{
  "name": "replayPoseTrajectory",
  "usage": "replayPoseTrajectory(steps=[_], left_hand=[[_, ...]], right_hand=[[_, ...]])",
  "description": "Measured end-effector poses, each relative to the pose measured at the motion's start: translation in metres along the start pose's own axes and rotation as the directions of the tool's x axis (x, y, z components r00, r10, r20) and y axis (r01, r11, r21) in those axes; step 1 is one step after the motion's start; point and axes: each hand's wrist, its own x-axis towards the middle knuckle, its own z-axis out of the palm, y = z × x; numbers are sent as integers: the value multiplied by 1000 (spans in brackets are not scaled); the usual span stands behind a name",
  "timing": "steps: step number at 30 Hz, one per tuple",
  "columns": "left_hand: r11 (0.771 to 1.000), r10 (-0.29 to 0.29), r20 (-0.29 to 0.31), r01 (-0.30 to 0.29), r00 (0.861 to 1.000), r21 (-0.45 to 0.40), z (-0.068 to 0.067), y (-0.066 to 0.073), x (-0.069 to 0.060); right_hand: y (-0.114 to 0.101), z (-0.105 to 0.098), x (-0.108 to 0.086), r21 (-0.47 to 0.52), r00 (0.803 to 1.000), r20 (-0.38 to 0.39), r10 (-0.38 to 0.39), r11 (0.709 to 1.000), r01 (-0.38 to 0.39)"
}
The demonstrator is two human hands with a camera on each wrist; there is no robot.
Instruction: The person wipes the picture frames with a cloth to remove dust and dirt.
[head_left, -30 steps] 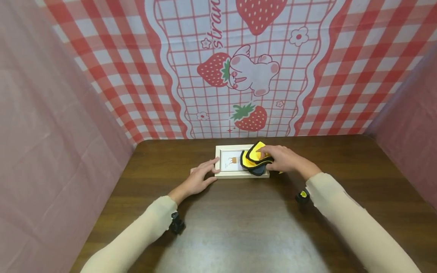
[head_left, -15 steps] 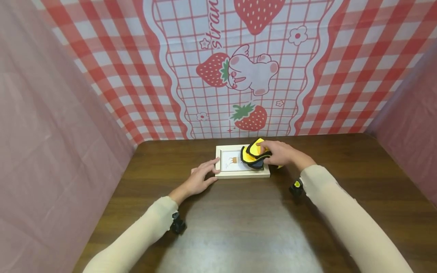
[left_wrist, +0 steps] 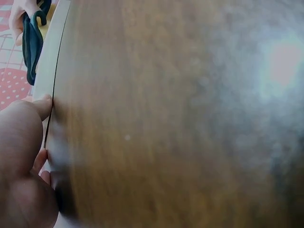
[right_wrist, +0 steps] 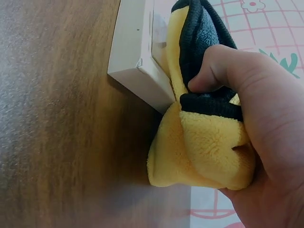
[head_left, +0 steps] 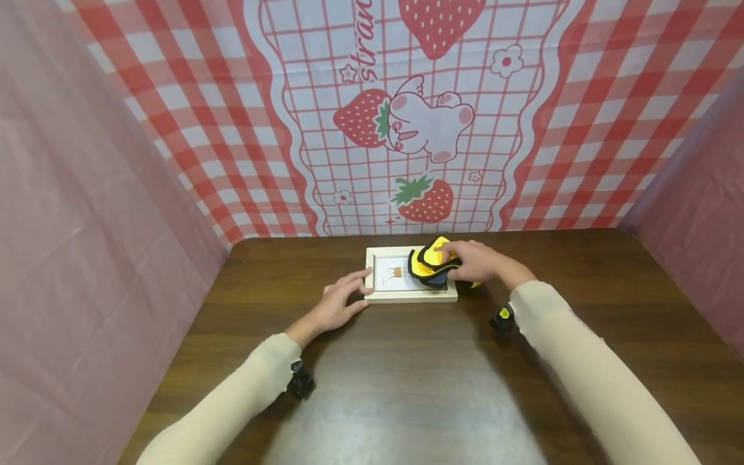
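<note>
A cream picture frame [head_left: 407, 297] lies flat near the table's back edge, a small drawing showing under its front. My left hand [head_left: 338, 305] holds its left end, the thumb along the front side and fingertips over the left bar. In the left wrist view that thumb [left_wrist: 43, 105] touches the frame's side. My right hand [head_left: 479, 261] grips a folded yellow and dark grey cloth [head_left: 427, 268] that lies over the frame's right part and hides it. In the right wrist view, part of the cloth [right_wrist: 204, 142] bulges past the frame's corner [right_wrist: 137, 71].
The brown wooden table [head_left: 395, 381] extends toward me. Behind it hangs a red and white checked cloth backdrop [head_left: 244, 129] with strawberries. Pink curtains [head_left: 87, 258] stand at both sides. A small black device [head_left: 300, 380] sits at each wrist.
My right hand has moved the cloth slightly back and left over the frame, then stayed almost still for the last half second. The left hand and frame have barely shifted.
</note>
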Motion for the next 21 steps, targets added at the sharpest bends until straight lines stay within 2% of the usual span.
replayPoseTrajectory(steps=[3, 5, 10, 13, 21], left_hand=[[1000, 25, -15, -24, 1000, 19, 2, -2, 0], [1000, 19, -9, -19, 1000, 20, 0, 2, -1], [999, -52, 47, 52, 998, 15, -10, 19, 1], [996, -84, 73, 82, 994, 34, -11, 21, 1], [995, -95, 83, 93, 992, 31, -12, 21, 2]], right_hand=[[2, 1, -4, 35, 1000, -8, -20, 999, 20], [1, 1, -7, 50, 999, -11, -30, 998, 30], [-1, 2, -11, 44, 999, -6, -38, 998, 38], [-2, 4, -15, 29, 999, -3, -45, 999, 45], [-6, 11, -29, 48, 996, -8, -87, 995, 87]])
